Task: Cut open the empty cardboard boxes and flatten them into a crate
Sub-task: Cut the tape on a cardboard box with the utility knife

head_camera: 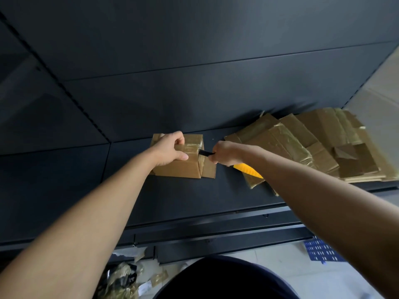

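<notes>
The small taped box (183,167) is stood on the dark shelf (194,201) and gripped over its top edge by the left hand (170,149). The knife (205,153) is clenched in the right hand (226,153), its tip set at the taped right-hand seam; how deep it sits cannot be made out. The cut is best drawn shallow along the tape, away from the holding fingers, with the box pressed firmly down.
</notes>
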A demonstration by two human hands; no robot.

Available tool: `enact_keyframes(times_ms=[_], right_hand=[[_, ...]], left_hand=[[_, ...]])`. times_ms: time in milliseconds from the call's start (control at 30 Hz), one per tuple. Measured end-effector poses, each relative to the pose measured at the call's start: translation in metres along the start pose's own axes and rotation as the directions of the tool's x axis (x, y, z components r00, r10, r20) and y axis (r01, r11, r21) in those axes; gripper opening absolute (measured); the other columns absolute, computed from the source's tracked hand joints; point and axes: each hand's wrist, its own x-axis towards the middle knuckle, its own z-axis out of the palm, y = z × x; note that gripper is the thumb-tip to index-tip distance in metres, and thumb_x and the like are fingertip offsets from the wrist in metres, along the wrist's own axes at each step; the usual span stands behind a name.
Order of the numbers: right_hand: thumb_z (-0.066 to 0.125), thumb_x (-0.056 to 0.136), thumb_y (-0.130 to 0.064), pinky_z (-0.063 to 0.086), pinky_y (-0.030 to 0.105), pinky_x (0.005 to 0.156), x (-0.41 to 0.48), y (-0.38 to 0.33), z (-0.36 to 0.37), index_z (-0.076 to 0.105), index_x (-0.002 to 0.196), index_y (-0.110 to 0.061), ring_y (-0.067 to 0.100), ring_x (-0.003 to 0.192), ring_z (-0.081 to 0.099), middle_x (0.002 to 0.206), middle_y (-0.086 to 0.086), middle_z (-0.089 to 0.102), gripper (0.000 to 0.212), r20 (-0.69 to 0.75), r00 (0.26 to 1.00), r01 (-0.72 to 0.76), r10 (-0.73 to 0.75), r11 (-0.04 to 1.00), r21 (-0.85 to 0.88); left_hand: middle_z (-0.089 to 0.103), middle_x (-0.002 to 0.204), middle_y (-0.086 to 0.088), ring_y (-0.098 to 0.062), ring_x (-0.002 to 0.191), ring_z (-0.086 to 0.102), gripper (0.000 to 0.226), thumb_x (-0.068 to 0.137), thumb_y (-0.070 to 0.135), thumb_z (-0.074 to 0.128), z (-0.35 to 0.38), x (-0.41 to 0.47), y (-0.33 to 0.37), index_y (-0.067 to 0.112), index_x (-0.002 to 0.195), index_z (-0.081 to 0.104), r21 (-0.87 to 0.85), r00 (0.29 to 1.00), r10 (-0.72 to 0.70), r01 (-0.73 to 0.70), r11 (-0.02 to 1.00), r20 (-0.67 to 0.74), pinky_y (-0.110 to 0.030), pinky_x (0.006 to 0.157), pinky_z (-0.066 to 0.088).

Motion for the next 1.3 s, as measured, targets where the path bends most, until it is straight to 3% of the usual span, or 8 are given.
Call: enact_keyframes(times_ms=[133,267,400,733,900,1067,1167,1300], right_hand=[[0.045,0.094,-0.024,0.038,0.027,0.047,0.004,-0.002,0.01,0.053,0.079,-0.007,0.017,0.049,0.05,0.064,0.008,0.059,0.024,-0.051,0.995,-0.082,0.087,0.993,0.09],[0.045,0.096,-0.017,0.038,0.025,0.044,0.004,-0.009,0.016,0.049,0.074,-0.006,0.017,0.044,0.046,0.06,0.007,0.053,0.025,0.064,0.994,-0.101,0.086,0.951,0.293],[0.051,0.096,-0.017,0.039,0.025,0.046,-0.001,0.004,-0.002,0.049,0.069,-0.006,0.017,0.045,0.045,0.06,0.006,0.051,0.03,0.048,0.995,-0.096,0.085,0.943,0.317],[0.048,0.095,-0.016,0.037,0.021,0.048,-0.001,0.025,-0.006,0.042,0.065,-0.017,0.012,0.052,0.043,0.064,0.002,0.046,0.031,-0.131,0.974,-0.126,0.184,0.925,0.359],[0.047,0.093,-0.015,0.039,0.024,0.046,-0.002,0.026,-0.023,0.057,0.071,-0.005,0.019,0.048,0.05,0.065,0.01,0.059,0.027,-0.162,0.958,-0.195,0.237,0.951,0.24],[0.049,0.097,-0.032,0.045,0.024,0.055,0.007,0.0,-0.02,0.061,0.095,-0.001,0.017,0.054,0.051,0.078,0.01,0.06,0.033,-0.18,0.966,-0.027,0.183,0.77,0.637],[0.056,0.091,-0.047,0.045,0.032,0.068,0.008,-0.006,-0.016,0.064,0.111,-0.003,0.023,0.072,0.054,0.109,0.02,0.067,0.048,-0.135,0.984,0.006,0.116,0.737,0.676],[0.07,0.084,-0.034,0.041,0.026,0.054,0.014,-0.008,-0.007,0.062,0.108,-0.003,0.016,0.06,0.049,0.113,0.014,0.066,0.04,-0.08,0.984,-0.07,0.156,0.766,0.639]], left_hand=[[0.04,0.109,0.002,-0.016,0.1,0.033,0.027,0.078,0.026,0.075,0.007,-0.005,-0.004,0.027,0.089,0.05,-0.004,0.997,0.009,-0.009,1.0,-0.076,-0.031,0.085,0.027],[0.04,0.105,0.007,-0.007,0.098,0.022,0.025,0.078,0.021,0.074,0.012,-0.008,-0.005,0.024,0.092,0.053,-0.005,0.99,0.088,-0.089,0.996,-0.11,-0.024,0.087,0.02],[0.035,0.113,0.001,-0.013,0.104,0.033,0.018,0.084,0.018,0.068,0.004,-0.01,-0.01,0.03,0.089,0.055,-0.071,0.996,0.025,-0.031,0.997,-0.086,-0.027,0.095,0.027],[0.042,0.115,-0.002,-0.02,0.103,0.048,0.018,0.088,0.019,0.061,-0.009,-0.018,-0.008,0.031,0.077,0.055,0.102,0.997,0.054,-0.06,0.993,0.061,-0.033,0.09,0.036],[0.041,0.108,-0.002,-0.022,0.113,0.036,0.019,0.087,0.015,0.062,-0.017,-0.014,0.006,0.032,0.079,0.059,0.188,0.987,0.136,-0.15,0.971,0.083,-0.033,0.099,0.028],[0.035,0.118,0.003,-0.028,0.141,0.005,0.04,0.091,0.006,0.052,-0.007,-0.012,0.017,0.038,0.067,0.052,0.29,0.963,0.234,-0.265,0.92,0.137,-0.042,0.115,0.006],[0.023,0.112,0.008,-0.024,0.134,0.009,0.03,0.089,0.004,0.052,-0.003,-0.018,0.015,0.031,0.076,0.052,0.341,0.954,0.291,-0.297,0.892,0.068,-0.035,0.101,0.023],[0.015,0.095,0.009,-0.025,0.105,0.028,0.018,0.09,0.007,0.051,0.003,-0.028,0.01,0.023,0.089,0.058,0.47,0.945,0.309,-0.227,0.853,-0.104,-0.03,0.08,0.024]])
